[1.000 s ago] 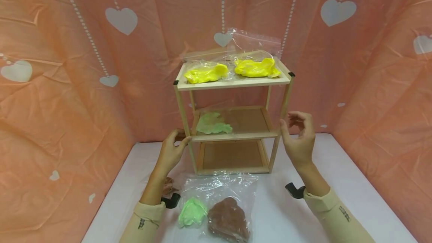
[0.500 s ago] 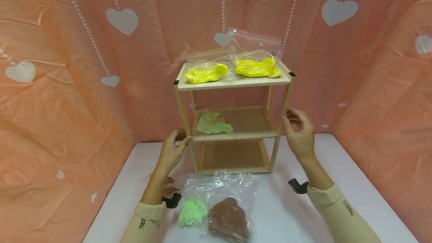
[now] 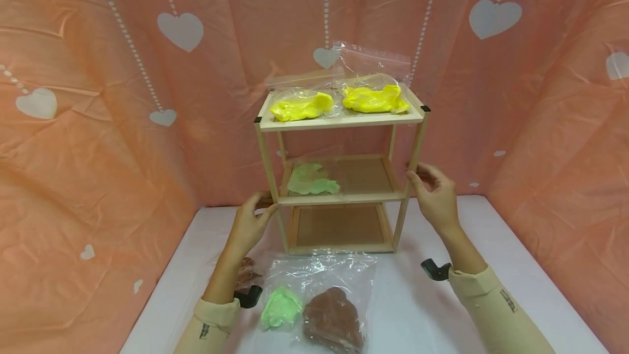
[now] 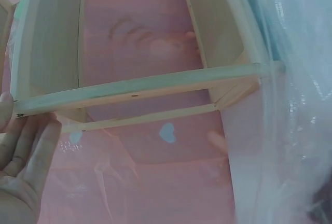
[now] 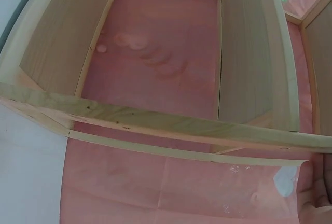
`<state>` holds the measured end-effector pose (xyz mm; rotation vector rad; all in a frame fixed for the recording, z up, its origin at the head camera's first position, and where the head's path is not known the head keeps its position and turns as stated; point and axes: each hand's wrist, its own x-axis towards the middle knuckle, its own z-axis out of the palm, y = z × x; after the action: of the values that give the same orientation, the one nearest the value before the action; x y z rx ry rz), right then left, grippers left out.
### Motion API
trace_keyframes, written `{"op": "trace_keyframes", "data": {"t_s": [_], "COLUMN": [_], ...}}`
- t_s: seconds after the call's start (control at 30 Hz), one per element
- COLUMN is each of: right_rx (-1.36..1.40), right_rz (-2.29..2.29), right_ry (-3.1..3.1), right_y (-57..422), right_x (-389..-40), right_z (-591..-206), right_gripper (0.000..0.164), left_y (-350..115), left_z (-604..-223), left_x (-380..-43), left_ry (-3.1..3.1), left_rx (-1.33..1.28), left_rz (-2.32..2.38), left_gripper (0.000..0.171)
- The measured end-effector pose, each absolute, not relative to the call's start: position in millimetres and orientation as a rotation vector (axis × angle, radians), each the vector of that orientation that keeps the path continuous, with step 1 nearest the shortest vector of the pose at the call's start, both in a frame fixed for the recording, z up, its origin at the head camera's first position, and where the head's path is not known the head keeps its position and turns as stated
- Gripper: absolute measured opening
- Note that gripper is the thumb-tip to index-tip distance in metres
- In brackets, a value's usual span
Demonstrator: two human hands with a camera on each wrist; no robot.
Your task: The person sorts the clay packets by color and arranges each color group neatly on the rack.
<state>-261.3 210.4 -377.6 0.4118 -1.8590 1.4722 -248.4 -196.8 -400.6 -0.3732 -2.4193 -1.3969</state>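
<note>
A small three-tier wooden shelf rack point(image 3: 339, 199) stands upright on the table. My left hand point(image 3: 249, 225) pinches its left post at the middle shelf, thumb in front; in the left wrist view the fingers point(image 4: 41, 151) reach behind the post. At the opposite side, my right hand point(image 3: 437, 201) grips the right post slightly higher, fingertips passing behind it. Two clear bags of bright yellow putty-like stuff, one left point(image 3: 301, 107) and one right point(image 3: 375, 99), lie on the top shelf. A bag with a flat pale green lump point(image 3: 310, 180) occupies the middle shelf's left half.
In front of the rack, clear bags with a green lump point(image 3: 281, 308) and a large brown lump point(image 3: 333, 318) lie on the white table point(image 3: 403, 305). Another brown lump point(image 3: 247, 272) is partly hidden by my left wrist. Pink heart-print cloth point(image 3: 216, 97) surrounds the table.
My right hand has moved in from beside the right post and now grips it, fingers behind. The left hand keeps its hold; rack and bags stay put.
</note>
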Motion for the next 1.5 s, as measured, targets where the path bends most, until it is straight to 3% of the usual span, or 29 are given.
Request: {"op": "trace_keyframes", "data": {"t_s": [0.8,1.07,1.5], "right_rx": [0.439,0.453,0.445], "right_rz": [1.537,1.563,1.554], "right_ry": [-1.862,-1.849,-1.9], "right_y": [215,213,215], "right_x": [-261,-263,-262], "right_z": [-378,-379,-375], "right_gripper": [0.021,0.023,0.022], "left_y": [-228,-242,-244], "left_z": [-441,-462,-479], "left_x": [-174,-159,-135], "left_ry": [-2.732,-2.77,-2.823], "left_rx": [-0.371,-0.519,-0.694], "left_rz": [-1.254,-1.094,-1.048], "left_gripper": [0.032,0.025,0.034]}}
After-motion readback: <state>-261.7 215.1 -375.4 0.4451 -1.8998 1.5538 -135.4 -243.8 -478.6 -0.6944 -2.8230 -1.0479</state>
